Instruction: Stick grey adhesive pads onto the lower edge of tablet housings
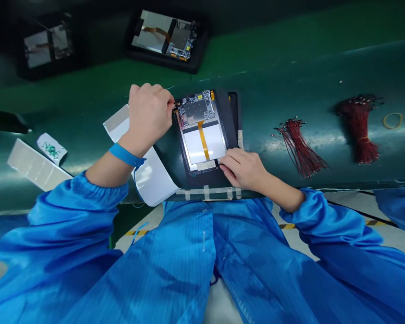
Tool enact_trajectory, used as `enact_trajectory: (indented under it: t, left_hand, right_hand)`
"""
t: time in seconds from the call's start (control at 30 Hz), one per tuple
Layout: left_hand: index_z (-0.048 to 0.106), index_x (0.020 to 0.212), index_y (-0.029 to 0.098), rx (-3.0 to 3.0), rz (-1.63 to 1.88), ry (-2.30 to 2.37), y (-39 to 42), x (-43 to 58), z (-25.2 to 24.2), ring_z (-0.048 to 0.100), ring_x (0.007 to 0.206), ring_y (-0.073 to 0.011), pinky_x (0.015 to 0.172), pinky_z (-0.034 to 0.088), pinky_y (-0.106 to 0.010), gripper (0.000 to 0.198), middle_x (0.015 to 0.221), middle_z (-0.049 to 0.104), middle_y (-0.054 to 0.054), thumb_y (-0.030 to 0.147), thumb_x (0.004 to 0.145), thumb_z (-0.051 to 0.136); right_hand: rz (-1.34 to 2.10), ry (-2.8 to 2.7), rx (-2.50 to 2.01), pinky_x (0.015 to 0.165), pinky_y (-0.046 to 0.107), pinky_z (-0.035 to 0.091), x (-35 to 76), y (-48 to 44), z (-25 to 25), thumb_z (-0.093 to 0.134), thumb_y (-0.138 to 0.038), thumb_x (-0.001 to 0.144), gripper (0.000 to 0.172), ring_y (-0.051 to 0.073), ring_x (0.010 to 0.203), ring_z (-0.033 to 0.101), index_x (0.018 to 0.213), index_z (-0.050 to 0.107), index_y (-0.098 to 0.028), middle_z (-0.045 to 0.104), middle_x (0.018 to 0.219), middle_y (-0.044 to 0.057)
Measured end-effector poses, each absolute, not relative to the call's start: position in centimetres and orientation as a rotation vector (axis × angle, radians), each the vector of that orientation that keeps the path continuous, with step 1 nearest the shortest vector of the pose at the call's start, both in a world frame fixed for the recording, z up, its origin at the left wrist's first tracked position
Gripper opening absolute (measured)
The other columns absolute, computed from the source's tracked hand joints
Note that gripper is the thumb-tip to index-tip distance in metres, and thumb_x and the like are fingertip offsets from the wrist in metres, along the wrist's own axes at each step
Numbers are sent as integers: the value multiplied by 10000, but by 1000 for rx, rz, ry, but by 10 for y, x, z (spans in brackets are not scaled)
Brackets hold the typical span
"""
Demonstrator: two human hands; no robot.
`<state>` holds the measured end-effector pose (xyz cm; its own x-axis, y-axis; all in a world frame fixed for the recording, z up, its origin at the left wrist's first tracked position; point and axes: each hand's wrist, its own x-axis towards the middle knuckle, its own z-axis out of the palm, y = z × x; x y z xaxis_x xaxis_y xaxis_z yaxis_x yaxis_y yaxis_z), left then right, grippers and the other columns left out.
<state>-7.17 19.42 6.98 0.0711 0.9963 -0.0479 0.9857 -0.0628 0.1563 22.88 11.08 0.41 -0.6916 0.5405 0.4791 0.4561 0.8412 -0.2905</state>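
An opened tablet [212, 143] lies before me, with its circuit board [195, 110] toward the far end and a silver battery below, crossed by an orange ribbon cable [203, 141]. At its far left corner, beside the board, my left hand [151, 110] is closed with thumb and finger pinched together; whatever is between the fingertips is too small to make out. My right hand [241, 167] is closed at the near right corner, its fingertips gripping the tablet's edge. A blue band [124, 155] circles my left wrist.
Two more opened tablets, one [162, 38] behind and one [49, 47] far left, lie on a dark surface. White sheets [153, 177] lie left of my work, near a sticker sheet [52, 148]. On the right are red wire bundles [300, 148] [361, 130] and a rubber band [393, 120].
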Motion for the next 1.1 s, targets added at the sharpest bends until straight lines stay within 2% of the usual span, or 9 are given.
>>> enact_trajectory:
  t: [0.13,0.27,0.4,0.53,0.63,0.7,0.83,1.03,1.1]
  left_hand:
    - [631,934,175,2251,123,1915,195,-69,70,500,1255,-345,1243,234,-630,235,1077,639,-137,241,1099,477]
    - [512,772,233,2179,197,1827,198,-61,71,487,1316,-403,1251,163,-689,262,1038,613,-141,237,1027,575]
    - [533,759,235,2089,302,1955,207,-57,65,556,1299,-428,1241,247,-650,209,1054,642,-155,178,892,683]
    - [613,818,209,1911,412,2104,207,-88,62,662,1003,-300,978,485,-494,81,889,670,-91,206,867,676]
    - [674,980,170,1771,514,2202,175,-130,65,657,837,-204,765,446,-395,190,880,685,-71,299,993,534]
    - [670,1018,162,1774,542,2267,140,-157,64,684,980,-243,839,429,-439,234,988,697,-102,356,1013,539]
    - [670,877,208,1838,356,2180,77,-190,50,623,1228,-399,1067,383,-574,148,1020,708,-151,353,895,694]
    - [781,983,235,1631,590,2089,57,-195,49,555,1391,-455,1226,350,-616,172,1224,733,-164,350,882,701]
    - [791,1077,228,1526,769,2060,64,-170,50,606,1348,-424,1194,422,-585,238,1268,738,-136,372,925,678]
  right_hand:
    - [219,-2444,-720,637,326,386,229,112,4,542,-208,1059,194,195,821,581,955,702,-171,691,888,62]
    - [213,-2445,-717,617,330,389,229,112,4,557,-201,1050,184,195,812,583,944,704,-167,689,879,60]
    - [242,-2461,-715,603,329,388,228,112,7,544,-203,1057,186,200,801,594,955,697,-175,698,884,63]
    - [470,-2385,-765,686,339,479,236,113,18,556,-212,1050,131,220,869,646,1066,682,-180,721,960,84]
    - [494,-2211,-908,854,413,541,249,117,26,585,-214,1027,147,262,985,663,1148,668,-204,735,1059,103]
    - [436,-2150,-1027,890,456,533,254,123,29,597,-215,1012,143,283,1012,661,1133,672,-226,733,1069,100]
    - [461,-2187,-1154,867,476,529,252,139,33,593,-206,973,122,296,982,654,1060,671,-240,728,1031,93]
    - [464,-2244,-1284,918,527,528,236,150,42,547,-234,999,182,327,1022,639,1083,707,-256,712,1030,120]
    - [387,-2243,-1344,915,541,534,229,148,38,550,-276,1016,230,344,1018,623,1157,727,-237,700,1020,138]
